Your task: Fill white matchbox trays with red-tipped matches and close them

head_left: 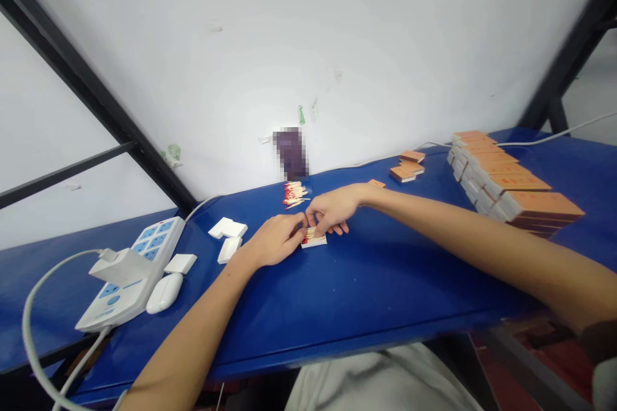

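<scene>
A small white matchbox tray (315, 244) lies on the blue table with red-headed matches in it. My left hand (279, 237) is closed at the tray's left side, thumb and fingertips against its edge. From the right, my right hand (332, 209) reaches over the tray, its thumb and forefinger closed on matches inside; its other fingers curl beyond the right side. The fingertips partly hide the tray's far end. Just behind the hands lies a pile of loose matches (295, 194), heads mostly to the left.
Several white trays (230, 249) lie left of my hands, beside a white earbud case (164, 293) and a power strip (139, 270) with a plugged-in charger. Orange matchboxes (407, 170) lie at the back right, near a long stacked row of matchboxes (511, 180). A wall closes off the back.
</scene>
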### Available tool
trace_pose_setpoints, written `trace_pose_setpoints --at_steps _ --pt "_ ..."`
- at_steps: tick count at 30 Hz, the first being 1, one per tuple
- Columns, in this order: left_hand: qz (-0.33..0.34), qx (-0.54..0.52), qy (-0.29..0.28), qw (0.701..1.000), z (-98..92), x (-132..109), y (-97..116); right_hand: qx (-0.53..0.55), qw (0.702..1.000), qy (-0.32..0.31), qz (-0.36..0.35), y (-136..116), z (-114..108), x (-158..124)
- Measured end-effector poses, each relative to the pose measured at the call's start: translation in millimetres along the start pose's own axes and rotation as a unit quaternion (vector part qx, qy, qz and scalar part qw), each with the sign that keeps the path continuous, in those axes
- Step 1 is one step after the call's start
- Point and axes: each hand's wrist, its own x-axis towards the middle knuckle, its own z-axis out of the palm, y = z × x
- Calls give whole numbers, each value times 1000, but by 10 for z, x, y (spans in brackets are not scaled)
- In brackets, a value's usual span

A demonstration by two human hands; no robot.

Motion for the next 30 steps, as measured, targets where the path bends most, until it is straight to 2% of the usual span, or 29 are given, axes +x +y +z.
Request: trace_pose_setpoints --at_steps 13,30 --pt "-6 1 -2 1000 8 11 -15 15 1000 -1 23 -27 11 -10" --pt "-1 -14 -3 1000 7 2 -19 18 1000 -1 11 5 6 5"
